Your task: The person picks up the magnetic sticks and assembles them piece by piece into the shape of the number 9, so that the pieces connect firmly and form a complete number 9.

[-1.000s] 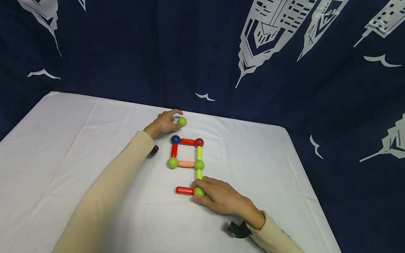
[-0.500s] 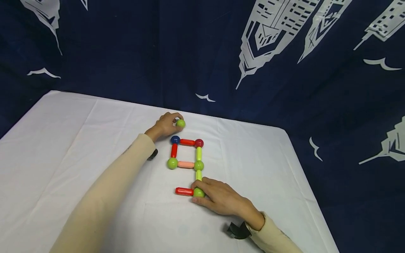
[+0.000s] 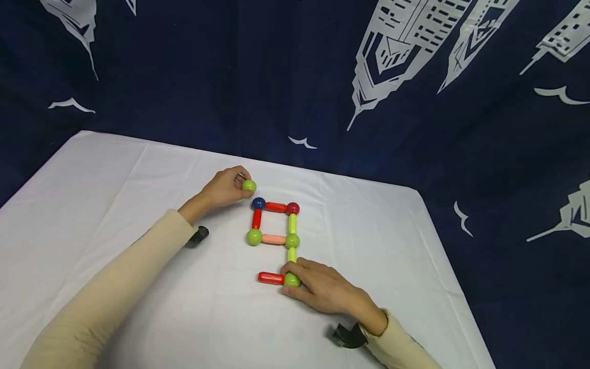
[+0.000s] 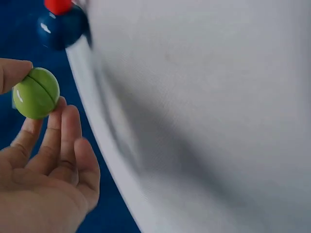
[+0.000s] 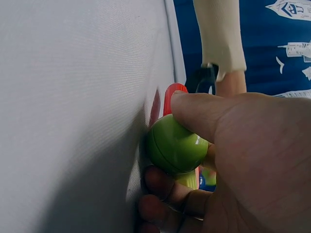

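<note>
Between thumb and fingertips, my left hand [image 3: 226, 187] pinches a loose green ball [image 4: 37, 93] just beyond the far left corner of a ball-and-rod figure. That corner is a blue ball [image 3: 258, 203]. A red rod [image 3: 276, 207] joins it to a dark red ball [image 3: 292, 208]; another red rod [image 3: 256, 219] runs to a green ball [image 3: 254, 237]. A salmon rod [image 3: 274, 239] and a yellow-green rod [image 3: 292, 224] complete the square. My right hand [image 3: 322, 287] grips the nearest green ball [image 5: 177, 144], from which a red rod [image 3: 271, 278] sticks out leftward, its other end free.
A white cloth covers the table [image 3: 392, 246]. Behind it hangs a dark blue curtain [image 3: 184, 77] printed with white buildings and birds. Black wrist devices show beneath both sleeves, the right one [image 3: 349, 335] close over the cloth.
My left hand has closed its fingers on the loose green ball and carried it left and slightly nearer. The right hand keeps its place on the nearest ball.
</note>
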Tool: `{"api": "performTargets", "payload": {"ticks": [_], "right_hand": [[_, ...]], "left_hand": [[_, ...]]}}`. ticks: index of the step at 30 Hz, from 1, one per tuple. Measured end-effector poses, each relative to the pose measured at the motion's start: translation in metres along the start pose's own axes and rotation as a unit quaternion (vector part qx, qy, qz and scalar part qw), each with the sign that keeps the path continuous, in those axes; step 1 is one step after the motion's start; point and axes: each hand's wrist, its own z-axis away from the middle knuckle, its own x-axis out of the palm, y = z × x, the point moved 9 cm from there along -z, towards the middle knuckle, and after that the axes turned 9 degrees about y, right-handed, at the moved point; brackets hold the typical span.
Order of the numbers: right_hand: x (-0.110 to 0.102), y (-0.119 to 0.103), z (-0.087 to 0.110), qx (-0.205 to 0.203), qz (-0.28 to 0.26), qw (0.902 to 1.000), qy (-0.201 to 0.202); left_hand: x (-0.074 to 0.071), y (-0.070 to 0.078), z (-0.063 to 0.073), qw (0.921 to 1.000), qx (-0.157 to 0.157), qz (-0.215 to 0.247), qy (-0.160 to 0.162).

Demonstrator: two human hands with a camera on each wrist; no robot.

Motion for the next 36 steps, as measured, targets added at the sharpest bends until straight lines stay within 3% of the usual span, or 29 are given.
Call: {"api": "performTargets", "payload": {"ticks": [6, 13, 17, 23, 28, 36], "right_hand": [[-0.001, -0.001, 0.0, -0.003, 0.003, 1.0, 0.002], [-0.002, 0.0, 0.0, -0.005, 0.002, 1.0, 0.002], [-0.002, 0.001, 0.0, -0.004, 0.007, 1.0, 0.005], [-0.002, 0.001, 0.001, -0.007, 0.009, 0.9999, 0.006], [-0.001, 0.002, 0.002, -0.006, 0.011, 0.9999, 0.005], [0.0, 0.002, 0.002, -0.003, 0.012, 0.9999, 0.005]], "left_hand": [[-0.011, 0.014, 0.038, 0.999, 0.042, 0.009, -0.013], [-0.009, 0.027, 0.084, 0.9957, 0.082, 0.032, -0.028], [-0.002, 0.03, 0.107, 0.9943, 0.088, 0.039, -0.045], [0.023, 0.029, 0.138, 0.9864, 0.102, 0.064, -0.112], [0.04, 0.028, 0.153, 0.9803, 0.103, 0.087, -0.144], [0.045, 0.032, 0.161, 0.9805, 0.121, 0.069, -0.138]]}}
